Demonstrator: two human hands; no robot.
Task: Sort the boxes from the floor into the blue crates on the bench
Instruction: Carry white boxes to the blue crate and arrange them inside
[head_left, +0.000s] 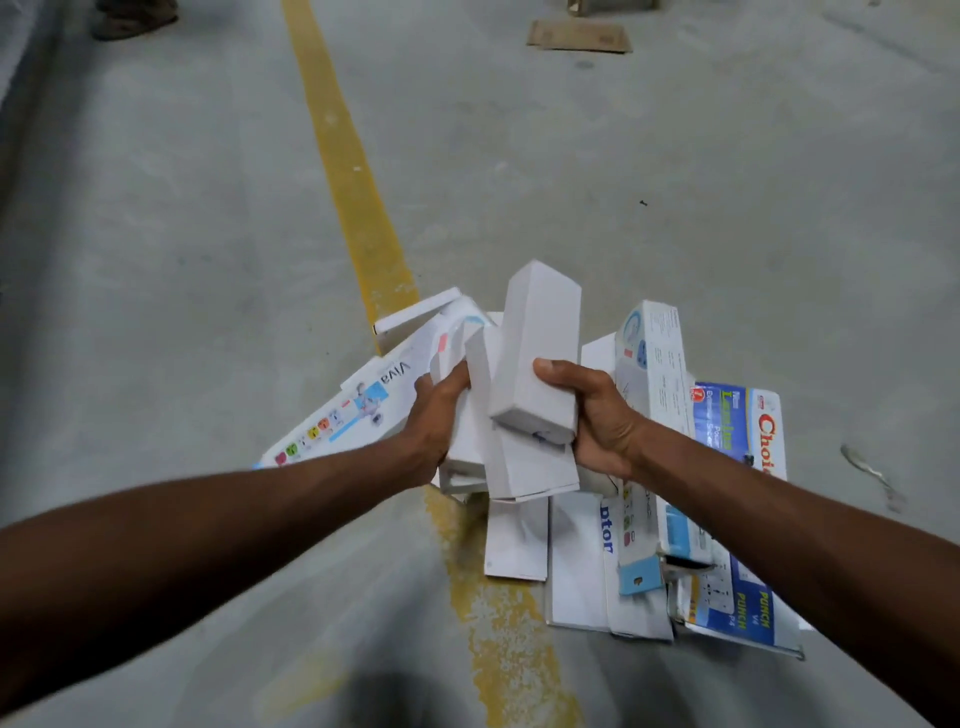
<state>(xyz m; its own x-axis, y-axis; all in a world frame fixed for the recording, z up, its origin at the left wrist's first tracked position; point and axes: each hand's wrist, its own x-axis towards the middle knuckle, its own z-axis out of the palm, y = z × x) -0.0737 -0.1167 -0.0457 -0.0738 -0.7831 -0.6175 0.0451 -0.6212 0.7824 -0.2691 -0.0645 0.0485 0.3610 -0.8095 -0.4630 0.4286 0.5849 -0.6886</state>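
- Progress: the task appears to be at an early, gathering stage. Neither the bench nor any blue crate is in view, so how many boxes are already sorted cannot be told.
- Held bundle: a cluster of plain white boxes (524, 410) is lifted above the concrete floor (675, 182), pressed between both hands at the centre of the scene. The uppermost is a long, narrow white carton tilted with its far end raised.
- Left hand (436, 415): fingers curled around the left side of the bundle, clasping it.
- Right hand (597, 415): thumb laid over the top carton, fingers wrapped beneath, grasping the right side.
- Remaining work: a loose pile of boxes (649, 571) lies on the floor below and to the right of the hands, including a printed blue-and-white box (737, 467) at the right and a flat white "Viva" box (358, 410) at the left.
- Appearance: thin card cartons, mostly white, several long and slender; some in the pile look creased or open at the ends.
- Setting: a yellow floor line (353, 171) runs from far to near beneath the pile; a flattened cardboard sheet (579, 36) lies far off.
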